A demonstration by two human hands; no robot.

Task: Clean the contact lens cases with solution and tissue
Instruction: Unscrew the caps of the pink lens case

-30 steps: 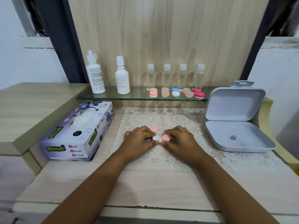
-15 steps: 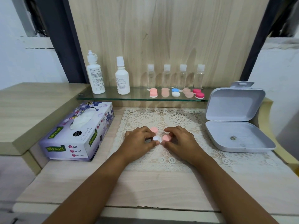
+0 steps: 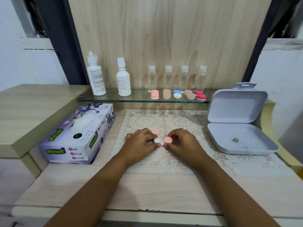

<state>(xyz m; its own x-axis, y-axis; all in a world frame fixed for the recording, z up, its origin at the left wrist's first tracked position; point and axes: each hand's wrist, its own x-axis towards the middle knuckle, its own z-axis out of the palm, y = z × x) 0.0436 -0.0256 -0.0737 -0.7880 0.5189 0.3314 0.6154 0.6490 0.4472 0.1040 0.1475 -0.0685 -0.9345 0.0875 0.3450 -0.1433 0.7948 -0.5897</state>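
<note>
Contact lens case point(image 3: 158, 140) on the lace mat point(image 3: 164, 118), which your left hand point(image 3: 141, 143) pinches at its white end and your right hand point(image 3: 182, 143) at its pink cap point(image 3: 168, 140); nothing has shifted in the last second, so uncapping looks unfinished.

Two white solution bottles point(image 3: 96, 76) point(image 3: 123, 81) are counted at the left end of the one glass shelf point(image 3: 114, 98). Four small clear bottles point(image 3: 152, 79) point(image 3: 168, 79) point(image 3: 184, 79) point(image 3: 201, 79) are lined up to their right. Five contact lens cases are laid before those: one pink point(image 3: 155, 94), two tan point(image 3: 166, 94) point(image 3: 189, 94), one blue-and-white point(image 3: 177, 94) and one magenta point(image 3: 200, 95). A sixth case point(image 3: 163, 140) is seen at frame centre on the one lace mat point(image 3: 164, 118), with one loose pink cap point(image 3: 155, 131) just behind. One tissue box point(image 3: 77, 136) is placed at the left and one open grey hinged box point(image 3: 237, 125) at the right. Two hands are counted, a left hand point(image 3: 139, 143) and a right hand point(image 3: 183, 143).
</note>
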